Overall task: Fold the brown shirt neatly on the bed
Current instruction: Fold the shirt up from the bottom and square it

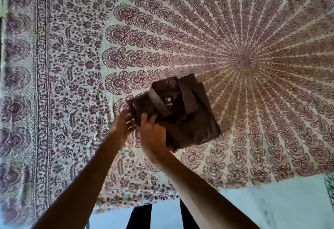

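Dim, soft daylight; both bare forearms read dark. The left hand (124, 123) is motion-blurred. Wide-angle bending curves the patterned mandala bedspread (72, 56) edges.

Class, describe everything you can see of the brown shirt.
The brown shirt looks like dark woven cloth, folded into a compact, roughly rectangular bundle, collar and round neck label facing up. It lies flat on the patterned bedspread, turned askew. The left hand and right hand touch its near-left edge.
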Action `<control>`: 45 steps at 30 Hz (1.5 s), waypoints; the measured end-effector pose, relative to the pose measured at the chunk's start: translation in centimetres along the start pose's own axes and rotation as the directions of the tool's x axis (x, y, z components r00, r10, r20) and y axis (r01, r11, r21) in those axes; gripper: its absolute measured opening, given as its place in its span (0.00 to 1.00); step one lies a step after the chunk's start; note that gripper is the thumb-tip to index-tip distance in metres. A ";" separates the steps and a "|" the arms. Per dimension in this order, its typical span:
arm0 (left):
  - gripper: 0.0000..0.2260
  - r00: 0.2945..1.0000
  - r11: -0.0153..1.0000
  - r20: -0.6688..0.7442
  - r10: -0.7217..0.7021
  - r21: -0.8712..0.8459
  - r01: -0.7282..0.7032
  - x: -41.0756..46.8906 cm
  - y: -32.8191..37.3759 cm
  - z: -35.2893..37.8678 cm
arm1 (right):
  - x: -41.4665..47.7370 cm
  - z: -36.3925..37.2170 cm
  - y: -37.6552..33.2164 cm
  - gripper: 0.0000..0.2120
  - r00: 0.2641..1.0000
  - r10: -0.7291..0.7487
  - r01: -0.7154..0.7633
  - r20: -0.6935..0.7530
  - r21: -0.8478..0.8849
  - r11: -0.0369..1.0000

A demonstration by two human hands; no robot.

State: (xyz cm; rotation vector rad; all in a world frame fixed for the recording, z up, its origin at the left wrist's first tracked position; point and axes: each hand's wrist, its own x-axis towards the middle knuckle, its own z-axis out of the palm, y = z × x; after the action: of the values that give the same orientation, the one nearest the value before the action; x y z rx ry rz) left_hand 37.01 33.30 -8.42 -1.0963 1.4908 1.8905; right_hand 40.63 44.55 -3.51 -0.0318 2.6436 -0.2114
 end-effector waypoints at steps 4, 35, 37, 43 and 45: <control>0.10 0.997 0.987 0.066 0.038 0.154 -0.048 0.1 1.4 -0.5 | -0.1 0.5 -0.2 0.23 1.000 0.012 -0.012 0.005 0.062 0.998; 0.15 0.841 0.691 -0.258 0.476 0.701 -0.176 3.2 7.6 4.1 | 12.4 -4.7 18.1 0.07 0.899 0.358 -0.070 -0.253 0.723 0.687; 0.16 0.842 0.715 -0.277 0.464 0.678 -0.171 3.2 7.6 4.0 | 12.7 -4.1 18.0 0.08 0.906 0.361 -0.110 -0.219 0.703 0.703; 0.17 0.859 0.737 -0.327 0.393 0.670 -0.082 -0.2 5.3 3.6 | 8.7 -4.5 19.3 0.14 0.923 0.369 -0.213 -0.108 0.655 0.725; 0.19 0.896 0.617 -0.266 0.355 0.787 -0.010 -1.6 3.6 2.9 | 5.6 -3.5 19.9 0.16 0.939 0.342 -0.248 -0.027 0.636 0.731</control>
State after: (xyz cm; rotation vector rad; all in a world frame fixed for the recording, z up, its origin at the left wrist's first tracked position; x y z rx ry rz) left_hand 34.23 35.25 -4.89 -0.9237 2.4135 0.8894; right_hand 34.29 64.38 -6.18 0.6479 2.5275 -1.0039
